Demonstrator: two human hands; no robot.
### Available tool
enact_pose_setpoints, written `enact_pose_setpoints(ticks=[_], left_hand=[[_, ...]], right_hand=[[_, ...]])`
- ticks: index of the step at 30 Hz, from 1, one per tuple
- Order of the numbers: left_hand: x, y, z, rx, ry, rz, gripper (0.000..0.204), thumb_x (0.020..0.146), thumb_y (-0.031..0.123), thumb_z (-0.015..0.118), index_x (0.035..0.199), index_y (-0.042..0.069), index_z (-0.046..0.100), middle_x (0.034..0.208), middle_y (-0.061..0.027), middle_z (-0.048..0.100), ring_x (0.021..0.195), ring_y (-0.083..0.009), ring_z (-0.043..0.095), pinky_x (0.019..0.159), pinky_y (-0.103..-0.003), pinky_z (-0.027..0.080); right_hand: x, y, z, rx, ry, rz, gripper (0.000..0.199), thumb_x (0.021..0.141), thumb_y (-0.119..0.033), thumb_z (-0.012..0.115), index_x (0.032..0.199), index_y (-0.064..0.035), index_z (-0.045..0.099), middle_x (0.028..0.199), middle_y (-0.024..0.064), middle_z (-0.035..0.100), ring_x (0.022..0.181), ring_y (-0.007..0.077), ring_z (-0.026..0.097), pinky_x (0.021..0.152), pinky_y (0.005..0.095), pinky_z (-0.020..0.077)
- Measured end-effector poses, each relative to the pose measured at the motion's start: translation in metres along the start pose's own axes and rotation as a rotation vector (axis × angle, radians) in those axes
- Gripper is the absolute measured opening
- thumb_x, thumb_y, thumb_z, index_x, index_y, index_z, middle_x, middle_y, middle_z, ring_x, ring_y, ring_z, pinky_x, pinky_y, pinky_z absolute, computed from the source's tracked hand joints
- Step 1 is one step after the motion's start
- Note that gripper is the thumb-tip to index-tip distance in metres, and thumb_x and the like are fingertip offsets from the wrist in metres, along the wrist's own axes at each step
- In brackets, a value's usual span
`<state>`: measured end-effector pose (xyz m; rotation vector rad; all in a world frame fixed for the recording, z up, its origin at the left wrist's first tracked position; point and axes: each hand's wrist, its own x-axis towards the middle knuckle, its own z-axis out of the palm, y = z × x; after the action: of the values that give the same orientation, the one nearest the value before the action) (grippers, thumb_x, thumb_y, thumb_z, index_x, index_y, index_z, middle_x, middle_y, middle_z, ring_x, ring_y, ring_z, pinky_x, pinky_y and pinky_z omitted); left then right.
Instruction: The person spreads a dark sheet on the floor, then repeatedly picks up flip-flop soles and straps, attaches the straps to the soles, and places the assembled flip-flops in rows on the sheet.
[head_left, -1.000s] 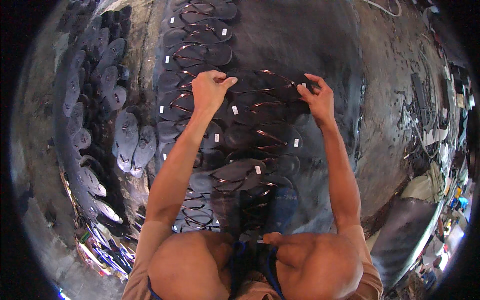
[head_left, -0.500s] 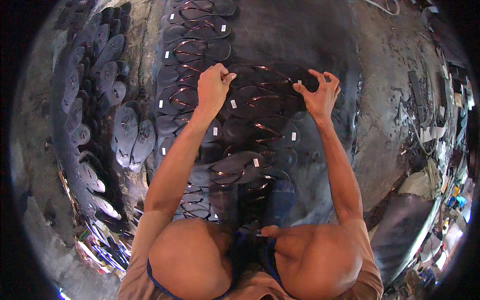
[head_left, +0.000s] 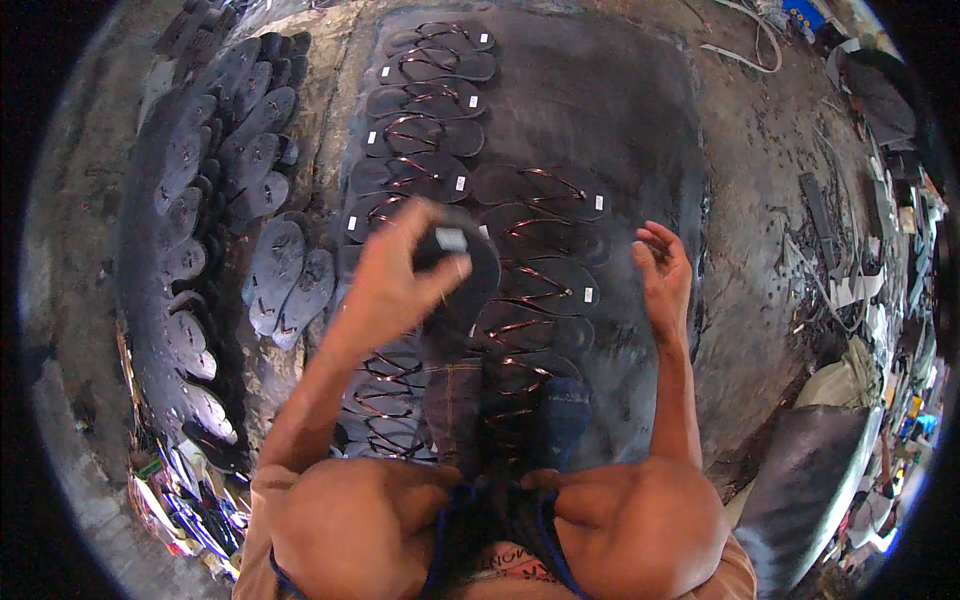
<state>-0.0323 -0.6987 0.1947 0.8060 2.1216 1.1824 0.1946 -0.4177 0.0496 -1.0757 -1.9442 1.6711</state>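
My left hand (head_left: 395, 275), blurred by motion, is closed at the edge of a dark flip-flop (head_left: 478, 275) raised over the rows. A white label shows on this flip-flop between my thumb and fingers. To the right, my right hand (head_left: 667, 270) hovers over the dark mat with its fingers loosely bent and apart, and nothing visible in them. Nearest to it is a labelled flip-flop (head_left: 570, 285) with shiny copper-brown straps. Another labelled flip-flop (head_left: 545, 192) lies at the far end of the same column. My left forearm and the raised flip-flop hide part of the left column.
A column of strapped flip-flops (head_left: 430, 100) stretches away on the dark mat (head_left: 600, 90). Left of it, strapless grey soles (head_left: 275, 270) lie in overlapping rows. Scraps and strips (head_left: 840, 270) litter the ground at right, near a dark roll (head_left: 810, 480). My knees border the near side.
My left hand has come nearer and now has a flip-flop in it. My right hand has drawn back from the far labelled flip-flop, its fingers more bent. The view has shifted.
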Motion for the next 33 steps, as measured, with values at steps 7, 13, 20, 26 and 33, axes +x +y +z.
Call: enact_pose_setpoints(ticks=[7,13,20,26,33], left_hand=[[0.101,0.032,0.009,-1.081,0.301,0.055,0.038,0.095,0.006,0.078,0.129,0.006,0.064,0.109,-0.005,0.074,0.101,-0.0182,0.072,0.083,-0.038,0.06],[0.153,0.006,0.004,-0.719,0.304,-0.02,0.035,0.096,0.013,0.081,0.127,0.007,0.066,0.102,-0.0065,0.071,0.093,-0.018,0.071,0.073,-0.036,0.063],[0.202,-0.094,0.035,-0.004,0.325,-0.204,0.034,0.083,0.019,0.091,0.111,0.002,0.083,0.095,-0.0102,0.081,0.079,-0.0169,0.075,0.075,-0.031,0.061],[0.218,-0.127,0.046,0.24,0.295,-0.152,0.034,0.081,0.02,0.092,0.105,-0.001,0.082,0.093,-0.0176,0.081,0.083,-0.025,0.08,0.078,-0.034,0.06],[0.223,-0.142,0.056,0.29,0.332,-0.003,0.028,0.08,0.017,0.091,0.099,-0.002,0.081,0.085,-0.0208,0.078,0.076,-0.0339,0.078,0.071,-0.038,0.058]], right_hand=[[0.015,-0.1,0.062,0.512,-0.53,-0.046,0.054,0.101,-0.01,0.073,0.15,0.0005,0.054,0.145,0.0147,0.065,0.136,0.0277,0.062,0.109,0.0448,0.0549],[0.087,-0.14,0.035,0.706,-0.334,0.089,0.04,0.099,-0.013,0.077,0.133,0.0044,0.065,0.117,0.0108,0.075,0.108,0.0234,0.074,0.096,0.0388,0.0613],[0.16,-0.017,0.069,0.496,-0.119,0.174,0.047,0.097,-0.01,0.079,0.139,0.0036,0.062,0.116,0.0106,0.075,0.099,0.0193,0.072,0.09,0.0362,0.0608],[0.186,0.004,0.071,-0.016,-0.088,0.088,0.058,0.093,-0.008,0.083,0.146,-0.0049,0.059,0.112,0.012,0.076,0.092,0.016,0.073,0.08,0.0323,0.0595],[0.191,0.011,0.074,0.043,-0.096,0.161,0.049,0.091,-0.009,0.085,0.136,-0.0069,0.064,0.104,0.0095,0.078,0.087,0.0143,0.073,0.072,0.0301,0.0585]])
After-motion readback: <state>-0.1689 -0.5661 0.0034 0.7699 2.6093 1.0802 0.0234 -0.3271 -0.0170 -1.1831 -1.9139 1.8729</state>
